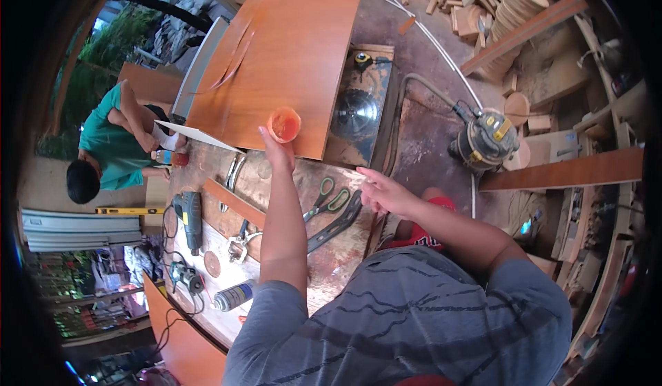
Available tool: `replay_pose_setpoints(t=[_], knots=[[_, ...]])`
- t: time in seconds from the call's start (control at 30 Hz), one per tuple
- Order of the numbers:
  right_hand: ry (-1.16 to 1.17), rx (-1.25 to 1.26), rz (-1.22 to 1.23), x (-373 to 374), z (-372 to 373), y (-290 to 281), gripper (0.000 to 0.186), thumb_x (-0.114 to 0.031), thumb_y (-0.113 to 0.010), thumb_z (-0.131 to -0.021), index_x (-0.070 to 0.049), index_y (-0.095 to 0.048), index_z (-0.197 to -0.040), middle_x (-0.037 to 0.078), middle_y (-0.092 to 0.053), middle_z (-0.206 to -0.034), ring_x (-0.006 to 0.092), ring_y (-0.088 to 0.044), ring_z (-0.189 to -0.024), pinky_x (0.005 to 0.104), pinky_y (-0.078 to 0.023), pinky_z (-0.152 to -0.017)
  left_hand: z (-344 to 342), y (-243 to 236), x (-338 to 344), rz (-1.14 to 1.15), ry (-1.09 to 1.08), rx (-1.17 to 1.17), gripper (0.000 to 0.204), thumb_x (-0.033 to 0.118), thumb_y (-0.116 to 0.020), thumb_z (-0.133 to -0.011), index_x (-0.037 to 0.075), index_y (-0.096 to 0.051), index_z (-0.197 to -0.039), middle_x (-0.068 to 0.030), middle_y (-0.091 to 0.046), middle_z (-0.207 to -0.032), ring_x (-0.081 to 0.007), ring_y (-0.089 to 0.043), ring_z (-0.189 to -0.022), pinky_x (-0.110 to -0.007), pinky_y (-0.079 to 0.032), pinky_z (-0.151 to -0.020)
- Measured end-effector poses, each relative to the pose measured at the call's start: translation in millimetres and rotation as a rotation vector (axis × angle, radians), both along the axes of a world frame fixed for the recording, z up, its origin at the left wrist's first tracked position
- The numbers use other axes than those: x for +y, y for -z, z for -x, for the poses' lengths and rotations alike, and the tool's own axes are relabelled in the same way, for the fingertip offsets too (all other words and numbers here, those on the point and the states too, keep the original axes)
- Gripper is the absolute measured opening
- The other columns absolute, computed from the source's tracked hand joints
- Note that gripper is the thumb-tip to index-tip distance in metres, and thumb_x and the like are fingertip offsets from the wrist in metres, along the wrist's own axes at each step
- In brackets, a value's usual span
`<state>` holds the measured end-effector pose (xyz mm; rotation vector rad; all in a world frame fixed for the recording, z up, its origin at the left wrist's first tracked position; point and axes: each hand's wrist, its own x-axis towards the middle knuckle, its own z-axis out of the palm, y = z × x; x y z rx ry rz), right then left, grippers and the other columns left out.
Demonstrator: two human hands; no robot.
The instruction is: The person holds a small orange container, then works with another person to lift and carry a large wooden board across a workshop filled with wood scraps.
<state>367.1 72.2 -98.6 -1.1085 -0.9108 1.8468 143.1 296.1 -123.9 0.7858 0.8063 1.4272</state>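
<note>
My left hand is closed around a small orange cup with orange material inside, held over the lower edge of a large wood-veneer panel. My right hand is right of it, its fingers curled on what looks like a thin pale stick. Green-handled scissors and a dark curved strip lie on the worn bench below the hands, beside a wood strip, metal clamps, a heat gun, a power tool and a spray can.
A person in a teal shirt bends at the left. Behind the panel's right edge are a circular saw blade and a tape measure. A shop vacuum, its hose, offcut boards and long planks fill the right side.
</note>
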Motion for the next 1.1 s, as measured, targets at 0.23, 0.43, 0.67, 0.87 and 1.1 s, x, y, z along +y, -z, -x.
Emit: replay_pose_setpoints(t=[0.23, 0.43, 0.67, 0.87, 1.1], knots=[[-0.008, -0.067, 0.004, 6.7, -31.9, -7.3, 0.058, -0.019, -0.049, -0.099, -0.014, -0.022, -0.15, 0.005, -0.059, -0.087, 0.0074, -0.05, -0.06, 0.0199, -0.039, -0.049, 32.8, 25.9, 13.7, 0.082, 0.006, 0.004, 0.064, 0.056, -0.03, -0.1, 0.005, -0.043, -0.136, -0.0112, -0.052, -0.131, -0.0212, -0.048, -0.124, -0.037, -0.036, -0.107], [-0.025, -0.14, -0.007, 31.9, -58.1, -1.3, 0.057, -0.015, -0.045, -0.101, -0.015, -0.019, -0.151, 0.005, -0.059, -0.086, 0.0066, -0.051, -0.059, 0.019, -0.039, -0.048, 9.4, 11.5, 6.0, 0.15, -0.07, -0.077, 0.057, 0.053, -0.032, -0.1, 0.005, -0.052, -0.124, -0.008, -0.059, -0.108, -0.0169, -0.058, -0.1, -0.034, -0.046, -0.094], [-0.204, -0.141, -0.131, 108.8, -76.8, -3.9, 0.064, -0.015, -0.051, -0.098, -0.009, -0.014, -0.151, 0.007, -0.06, -0.084, 0.0058, -0.051, -0.059, 0.018, -0.04, -0.047, 3.9, 2.4, -18.9, -0.036, -0.209, -0.216, 0.051, 0.046, -0.03, -0.103, 0.009, -0.046, -0.134, -0.0093, -0.055, -0.127, -0.0194, -0.055, -0.114, -0.036, -0.043, -0.1], [-0.487, -0.152, -0.314, 197.6, -73.3, -27.1, 0.068, -0.018, -0.054, -0.097, -0.005, -0.014, -0.15, 0.005, -0.061, -0.081, 0.0054, -0.05, -0.057, 0.0167, -0.04, -0.048, -19.5, -9.4, -97.6, -0.032, -0.331, -0.392, 0.057, 0.052, -0.038, -0.098, 0.015, -0.034, -0.142, -0.0092, -0.047, -0.138, -0.025, -0.051, -0.123, -0.044, -0.044, -0.1], [-0.94, 0.008, -0.328, 230.3, -17.7, -29.9, 0.075, -0.012, -0.059, -0.092, -0.005, -0.013, -0.151, 0.005, -0.062, -0.084, 0.0054, -0.052, -0.063, 0.0164, -0.041, -0.053, -71.9, 1.9, -222.5, -0.094, -0.622, -0.366, 0.051, 0.047, -0.046, -0.097, 0.018, -0.034, -0.137, -0.0082, -0.047, -0.137, -0.0282, -0.052, -0.122, -0.051, -0.045, -0.098]])
